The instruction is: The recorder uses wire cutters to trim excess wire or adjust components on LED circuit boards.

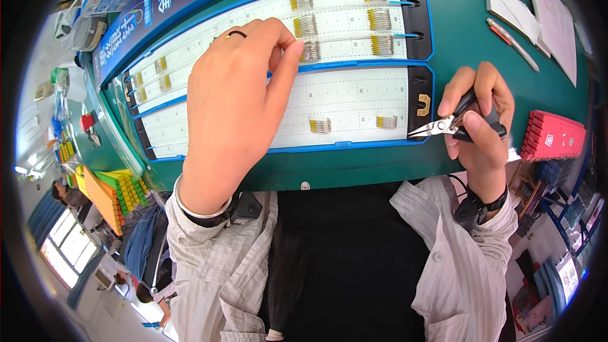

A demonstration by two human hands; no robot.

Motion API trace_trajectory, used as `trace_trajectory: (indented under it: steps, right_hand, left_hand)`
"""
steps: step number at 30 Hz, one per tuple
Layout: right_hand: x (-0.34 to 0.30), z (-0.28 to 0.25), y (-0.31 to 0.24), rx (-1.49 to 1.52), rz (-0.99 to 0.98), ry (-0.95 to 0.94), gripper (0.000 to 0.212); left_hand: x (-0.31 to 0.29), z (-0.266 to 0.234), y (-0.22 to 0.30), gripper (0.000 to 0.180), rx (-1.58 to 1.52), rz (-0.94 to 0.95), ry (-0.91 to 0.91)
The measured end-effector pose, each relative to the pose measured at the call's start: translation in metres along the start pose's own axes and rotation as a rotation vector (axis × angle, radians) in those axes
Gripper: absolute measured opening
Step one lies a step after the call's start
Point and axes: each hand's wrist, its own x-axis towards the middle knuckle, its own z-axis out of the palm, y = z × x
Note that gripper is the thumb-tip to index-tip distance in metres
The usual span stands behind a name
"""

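Observation:
My left hand (237, 101) reaches over the long blue-rimmed case (342, 144), which lies unfolded with two white ruled panels. Its thumb and index finger are pinched together beside a cluster of small yellow-and-silver pieces (307, 25) on the far panel; whatever they hold is too small to make out. Small pliers (440, 126) with black handles and slim metal jaws are in my right hand (484, 107), their tips over the case's near right corner. On the near panel sit two smaller clusters of the same pieces (320, 126). My left hand covers part of both panels.
A printed dark-blue lid or box (190, 0) lies beyond the case on the green table (367, 171). To the right are a red-and-white pen (513, 44), white papers (506, 9) and a red ridged stack (554, 136). Yellow, orange and green stacks (111, 193) stand left.

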Motion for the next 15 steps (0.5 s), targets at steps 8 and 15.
trace_trajectory:
  steps: [8,15]
  right_hand:
    - [-0.0011,0.0017,0.0009,0.019,-0.007,0.002,0.032]
    - [-0.0006,0.0032,0.0006,0.030,0.007,0.001,0.031]
  left_hand:
    - [-0.0028,0.0063,-0.0029,0.013,-0.168,-0.111,0.092]
    - [-0.0087,0.0073,-0.0040,0.011,-0.229,-0.130,0.060]
